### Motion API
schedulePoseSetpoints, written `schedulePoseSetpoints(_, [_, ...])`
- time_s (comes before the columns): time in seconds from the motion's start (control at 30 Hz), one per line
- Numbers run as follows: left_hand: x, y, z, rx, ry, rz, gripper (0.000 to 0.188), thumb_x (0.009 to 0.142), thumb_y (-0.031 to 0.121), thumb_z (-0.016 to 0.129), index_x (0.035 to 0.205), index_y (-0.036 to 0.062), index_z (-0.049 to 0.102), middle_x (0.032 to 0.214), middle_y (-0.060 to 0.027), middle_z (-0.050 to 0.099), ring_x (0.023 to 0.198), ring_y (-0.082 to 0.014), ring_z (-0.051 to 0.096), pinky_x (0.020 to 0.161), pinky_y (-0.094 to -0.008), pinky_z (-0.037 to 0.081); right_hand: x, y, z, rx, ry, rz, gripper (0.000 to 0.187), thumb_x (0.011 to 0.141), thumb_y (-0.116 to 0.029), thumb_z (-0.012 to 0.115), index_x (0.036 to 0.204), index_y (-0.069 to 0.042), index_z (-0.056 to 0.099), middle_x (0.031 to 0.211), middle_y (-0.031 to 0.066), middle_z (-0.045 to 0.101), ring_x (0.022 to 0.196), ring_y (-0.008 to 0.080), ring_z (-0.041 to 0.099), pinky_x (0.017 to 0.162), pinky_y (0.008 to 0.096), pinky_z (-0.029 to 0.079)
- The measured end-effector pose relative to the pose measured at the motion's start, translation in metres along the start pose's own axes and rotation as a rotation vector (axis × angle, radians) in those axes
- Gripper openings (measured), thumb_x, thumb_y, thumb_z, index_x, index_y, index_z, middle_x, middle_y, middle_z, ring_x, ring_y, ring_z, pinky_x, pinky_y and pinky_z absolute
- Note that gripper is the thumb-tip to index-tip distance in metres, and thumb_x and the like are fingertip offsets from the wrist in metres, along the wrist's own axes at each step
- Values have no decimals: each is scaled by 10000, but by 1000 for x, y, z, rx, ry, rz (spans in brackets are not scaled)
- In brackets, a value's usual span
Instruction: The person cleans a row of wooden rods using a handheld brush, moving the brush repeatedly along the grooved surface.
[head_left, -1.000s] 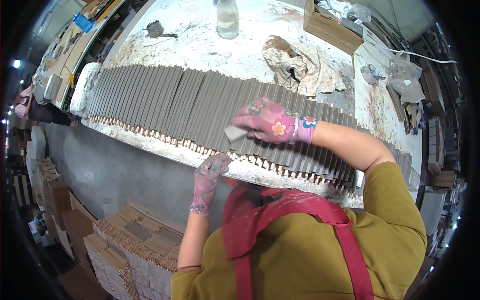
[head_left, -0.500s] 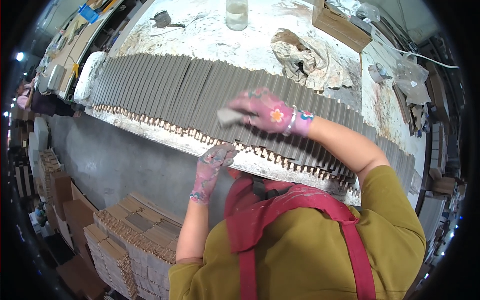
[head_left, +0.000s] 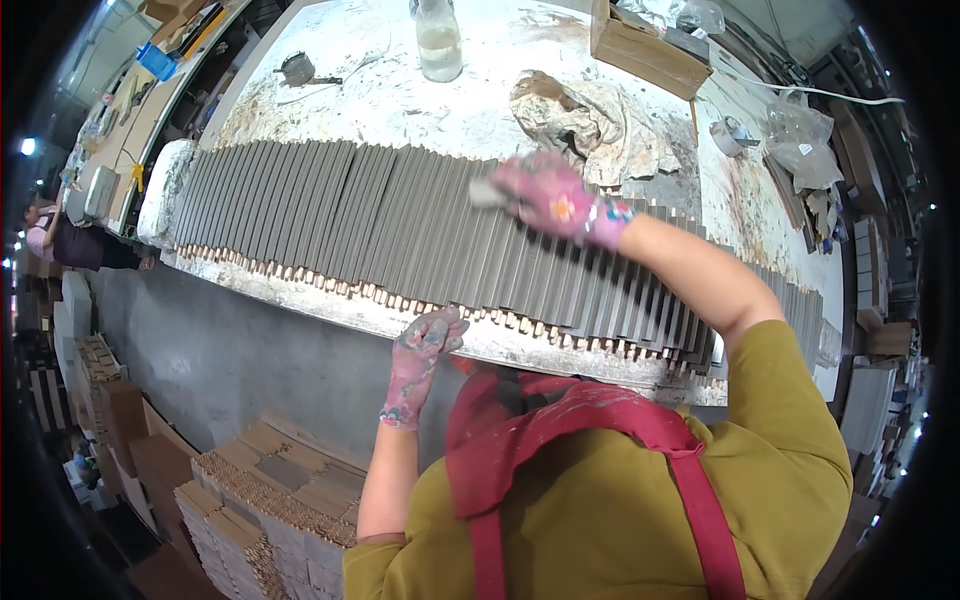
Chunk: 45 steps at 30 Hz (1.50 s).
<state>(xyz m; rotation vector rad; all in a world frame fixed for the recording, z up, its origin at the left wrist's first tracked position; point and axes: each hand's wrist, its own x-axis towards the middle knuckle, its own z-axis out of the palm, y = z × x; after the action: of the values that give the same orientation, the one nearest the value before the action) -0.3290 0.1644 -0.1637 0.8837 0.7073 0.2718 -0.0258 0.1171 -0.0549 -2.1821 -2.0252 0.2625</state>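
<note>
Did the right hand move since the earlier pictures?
Yes. Judged against the crumpled cloth, the right hand has moved farther across the grey strips, closer to the cloth.

Grey floor (head_left: 220, 350), stained white table (head_left: 480, 112), cluttered bench (head_left: 127, 132) and bright light (head_left: 28, 146) at left

Right hand (head_left: 552, 198) blurred, elbow (head_left: 757, 315) bent; left hand (head_left: 418, 360) lower, fingers (head_left: 440, 326) curled.

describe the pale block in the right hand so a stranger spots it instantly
Find the big white, stained table, then the long row of grey strips along its near side. Over that row is the right hand, gloved in flowered pink, gripping the pale block. It looks lighter and stubbier than the strips around it.
</note>
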Motion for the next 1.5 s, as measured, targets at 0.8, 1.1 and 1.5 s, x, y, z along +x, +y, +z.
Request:
schedulePoseSetpoints(0.8, [-17,29,21,270,76,7,324,949,173,580,1175,-59,576,1020,-124,655,925,-215,658,797,-310,534,-48,-63,9,169,-39,-569,392,803,-206,647,1189,-168,587,1119,65,607,1056,266,583,980,423,393])
schedulePoseSetpoints(1.1, [-13,28,49,100,9,49,232,950,182,572,1022,-36,602,816,-31,541,722,-121,483,671,-250,425,4,39,-9,-29,128,154,360,853,-236,647,1190,-139,569,1039,83,605,969,267,593,848,429,468])
schedulePoseSetpoints(1.5, [-7,24,34,125,36,8,269,958,155,569,1122,-54,611,1006,-112,667,876,-158,657,801,-267,529,-9,20,-1,106,240,-26,297,827,-186,642,1118,-133,617,1039,94,631,939,278,628,875,399,467])
